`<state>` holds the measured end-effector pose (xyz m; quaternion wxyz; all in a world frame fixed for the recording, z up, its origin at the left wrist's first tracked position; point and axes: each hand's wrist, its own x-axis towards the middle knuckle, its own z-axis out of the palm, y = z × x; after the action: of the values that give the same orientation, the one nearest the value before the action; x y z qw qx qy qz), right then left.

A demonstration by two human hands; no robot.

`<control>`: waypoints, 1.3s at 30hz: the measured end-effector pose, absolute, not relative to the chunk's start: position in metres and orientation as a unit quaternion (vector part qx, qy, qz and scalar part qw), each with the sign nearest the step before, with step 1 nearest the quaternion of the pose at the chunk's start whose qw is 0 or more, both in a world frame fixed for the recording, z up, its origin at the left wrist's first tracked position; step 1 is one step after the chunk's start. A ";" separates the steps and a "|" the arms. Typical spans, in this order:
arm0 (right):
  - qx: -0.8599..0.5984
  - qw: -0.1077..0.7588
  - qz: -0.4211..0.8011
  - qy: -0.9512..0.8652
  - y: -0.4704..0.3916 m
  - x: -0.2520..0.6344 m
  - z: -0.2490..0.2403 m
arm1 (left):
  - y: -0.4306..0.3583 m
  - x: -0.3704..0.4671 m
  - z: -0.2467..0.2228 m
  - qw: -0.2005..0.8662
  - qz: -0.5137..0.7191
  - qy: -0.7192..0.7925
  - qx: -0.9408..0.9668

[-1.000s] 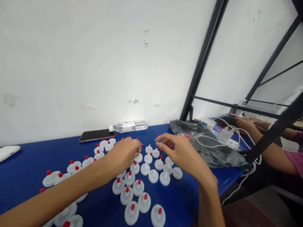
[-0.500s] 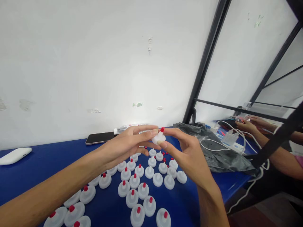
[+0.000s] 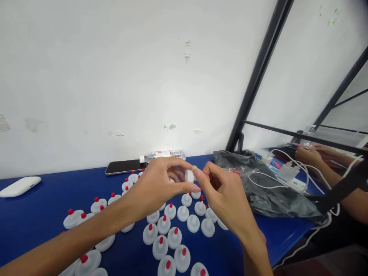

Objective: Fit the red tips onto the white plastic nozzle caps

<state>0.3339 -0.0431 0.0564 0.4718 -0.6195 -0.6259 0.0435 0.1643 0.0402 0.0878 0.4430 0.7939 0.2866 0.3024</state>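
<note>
Above the blue table, a white plastic nozzle cap [image 3: 189,176] is turned on its side, its round rim facing left. My left hand [image 3: 161,182] grips that rim between thumb and fingers. My right hand [image 3: 224,188] pinches the cap's nozzle end, and its fingertips hide the tip. Under and in front of my hands stand many white caps, several wearing red tips, such as this red-tipped cap [image 3: 182,257]. Beneath my right hand are bare caps [image 3: 193,223] without red tips. A few small loose red tips [image 3: 202,198] lie among them, partly hidden by my fingers.
A phone [image 3: 123,167] and a clear bottle [image 3: 172,154] lie along the wall. At far left is a white device [image 3: 20,186]. A grey plastic bag [image 3: 276,199], a white cable and chargers [image 3: 288,171] lie right, beside a black metal frame [image 3: 255,80]. Another person's hands [image 3: 310,155] work beyond it.
The cap in my hands has tipped from nozzle-up to sideways. My right fingers have shifted from its rim to the nozzle end, now covering the red tip. The view has moved slightly left.
</note>
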 end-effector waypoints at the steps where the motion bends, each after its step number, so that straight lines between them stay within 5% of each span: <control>1: -0.628 0.467 0.037 -0.621 -0.043 0.333 0.055 | 0.038 0.166 0.087 0.428 0.312 0.278 0.801; 13: -0.580 0.499 0.132 -0.630 -0.042 0.332 0.057 | 0.025 0.172 0.083 0.378 0.325 0.263 0.826; 20: -0.482 0.602 0.148 -0.619 -0.059 0.323 0.063 | 0.025 0.158 0.103 0.732 0.075 0.173 0.654; 24: -0.526 0.704 -0.030 -0.477 -0.066 0.366 0.064 | 0.028 0.146 0.105 0.731 -0.033 0.195 0.653; 31: -0.791 0.260 0.102 -0.544 -0.059 0.422 0.045 | 0.041 0.162 0.070 0.238 0.193 0.352 0.884; 39: -0.800 0.185 0.197 -0.535 -0.047 0.427 0.027 | 0.058 0.167 0.042 0.185 0.150 0.353 0.905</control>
<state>0.4265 -0.0467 0.0268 0.1846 -0.8005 -0.5352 0.1968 0.1672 0.0582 0.0416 0.1846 0.9047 0.3534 0.1502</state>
